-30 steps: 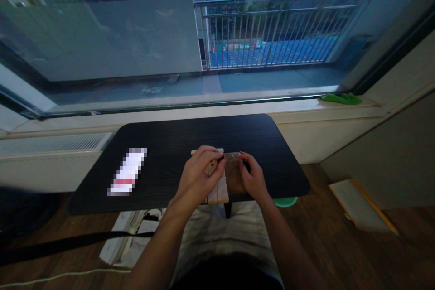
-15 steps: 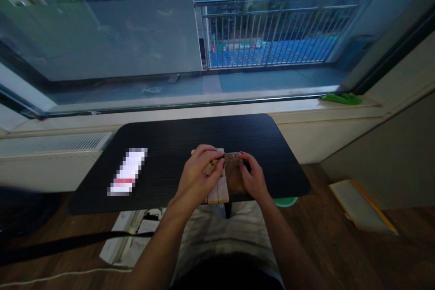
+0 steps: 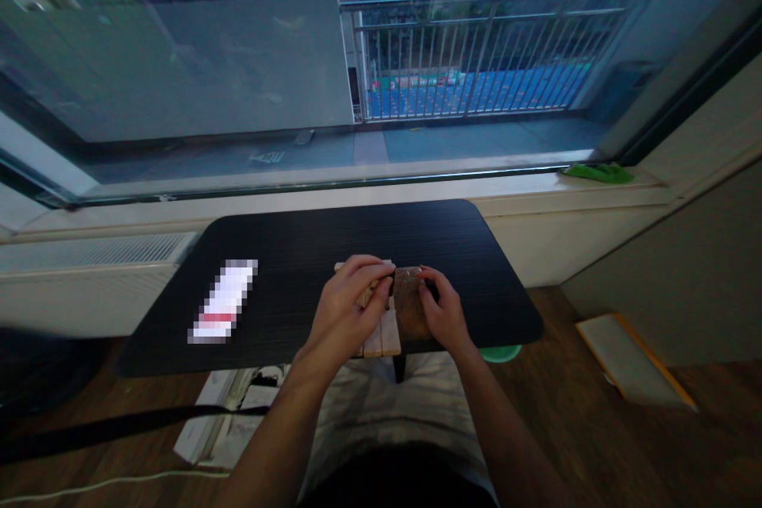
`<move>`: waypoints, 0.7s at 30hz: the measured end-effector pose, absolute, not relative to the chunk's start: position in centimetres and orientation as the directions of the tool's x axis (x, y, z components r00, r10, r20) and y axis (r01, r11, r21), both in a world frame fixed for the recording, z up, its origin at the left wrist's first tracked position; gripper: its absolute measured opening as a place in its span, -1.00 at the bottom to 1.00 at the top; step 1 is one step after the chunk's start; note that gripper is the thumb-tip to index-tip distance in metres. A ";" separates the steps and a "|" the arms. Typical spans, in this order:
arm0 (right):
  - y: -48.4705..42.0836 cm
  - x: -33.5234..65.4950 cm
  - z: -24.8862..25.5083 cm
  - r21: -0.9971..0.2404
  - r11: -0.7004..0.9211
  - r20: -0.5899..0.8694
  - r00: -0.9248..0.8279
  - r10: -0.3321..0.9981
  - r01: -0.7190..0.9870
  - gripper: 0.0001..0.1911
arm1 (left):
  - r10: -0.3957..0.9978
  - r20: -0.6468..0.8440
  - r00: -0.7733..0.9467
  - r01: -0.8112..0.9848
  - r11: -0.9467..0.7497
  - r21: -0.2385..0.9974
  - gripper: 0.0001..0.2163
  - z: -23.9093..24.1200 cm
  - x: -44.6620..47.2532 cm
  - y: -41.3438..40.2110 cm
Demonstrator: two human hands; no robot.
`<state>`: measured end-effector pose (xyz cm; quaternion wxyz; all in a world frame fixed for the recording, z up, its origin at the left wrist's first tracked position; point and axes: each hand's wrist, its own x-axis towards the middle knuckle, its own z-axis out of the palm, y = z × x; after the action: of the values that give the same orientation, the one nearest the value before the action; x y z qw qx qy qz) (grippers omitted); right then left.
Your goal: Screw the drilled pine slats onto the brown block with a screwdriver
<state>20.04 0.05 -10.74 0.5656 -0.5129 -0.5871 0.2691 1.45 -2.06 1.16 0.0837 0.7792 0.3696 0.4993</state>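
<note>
My left hand (image 3: 354, 303) lies over a light wooden board made of slats (image 3: 381, 340), its thumb and fingertips pinched together near the board's upper right corner. Something small and dark shows at those fingertips, too small to name. Directly right of the board is a flat brown piece (image 3: 410, 313) with a mottled surface and a shiny top edge. My right hand (image 3: 444, 309) has curled fingers closed on the right side of this brown piece. Both things rest at the near edge of the black table (image 3: 286, 254). My left hand covers much of the board.
A blurred-out bright phone-like rectangle (image 3: 225, 302) lies on the table's left. Beyond the table stand a windowsill (image 3: 357, 202) with a green cloth (image 3: 598, 172) and a radiator (image 3: 95, 262). Below are a white box (image 3: 208, 421), a green rim (image 3: 500, 353) and a tilted panel (image 3: 634, 361).
Very little differs. My left fingertips and the board have shifted slightly beside the brown piece; my right hand keeps its place.
</note>
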 end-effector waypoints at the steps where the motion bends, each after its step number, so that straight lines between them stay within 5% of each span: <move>1: 0.0 20.0 -10.7 -0.896 0.329 0.387 0.164 0.907 0.297 -0.81 | 0.657 0.717 0.232 0.492 -0.715 0.497 -0.85 1.2 1.5 -2.1; 21: 0.1 20.0 -10.8 -0.892 0.338 0.397 0.163 0.903 0.299 -0.80 | 0.699 0.678 0.228 0.497 -0.682 0.536 -0.86 0.8 1.4 -2.1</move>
<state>19.96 0.09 -10.83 0.5671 -0.5097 -0.5896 0.2665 1.39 -2.10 0.78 0.1033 0.7767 0.3851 0.4876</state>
